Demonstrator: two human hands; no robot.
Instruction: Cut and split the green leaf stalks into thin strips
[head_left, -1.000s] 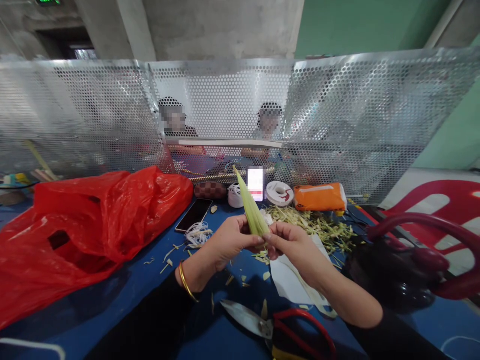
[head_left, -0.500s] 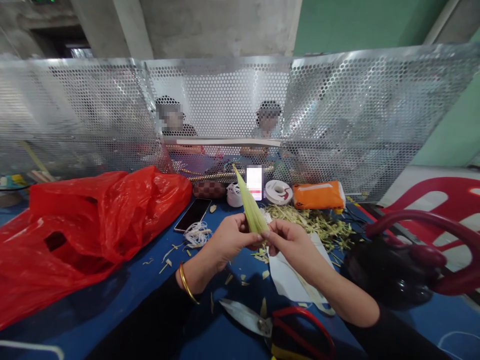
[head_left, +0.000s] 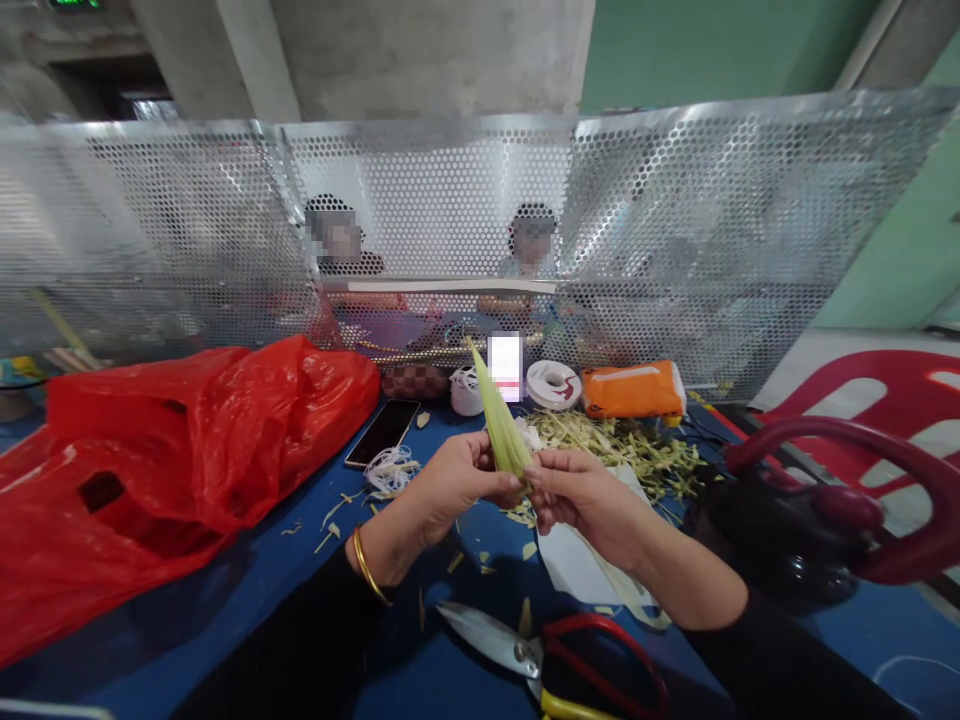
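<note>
Where hands [head_left: 454, 482] [head_left: 589, 497] pinch — husk [head_left: 500, 418] between.

The right hand [head_left: 596, 505] has slightly shifted its fingers at the lower end of the husk [head_left: 499, 415], and the view has swung a little rightward.

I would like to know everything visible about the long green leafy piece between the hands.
The long green leafy piece is pale yellow-green with fine lengthwise lines, and looks like plant leaf or husk. It narrows to a browner tip, pointing up and forward, leaning left. The left hand holds its lower left side; the right hand pinches its wider, partly covered base. It is held above the blue table.
</note>
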